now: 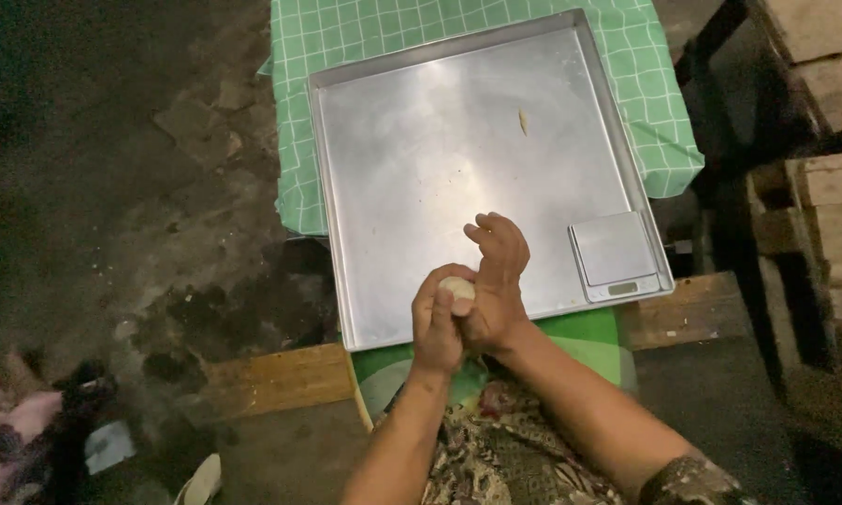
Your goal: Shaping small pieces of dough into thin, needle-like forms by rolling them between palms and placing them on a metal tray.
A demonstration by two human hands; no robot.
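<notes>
A small pale ball of dough is pressed between my two hands over the near edge of a large metal tray. My left hand cups the dough from the left and below. Against the dough's right side rests my right hand, its fingers raised and slightly spread. A small silver kitchen scale sits in the tray's near right corner, just right of my hands.
The tray lies on a green checked cloth. A small scrap of dough lies on the tray's far part. Wooden planks run along the near side; wooden crates stand at right. Dark stained floor lies at left.
</notes>
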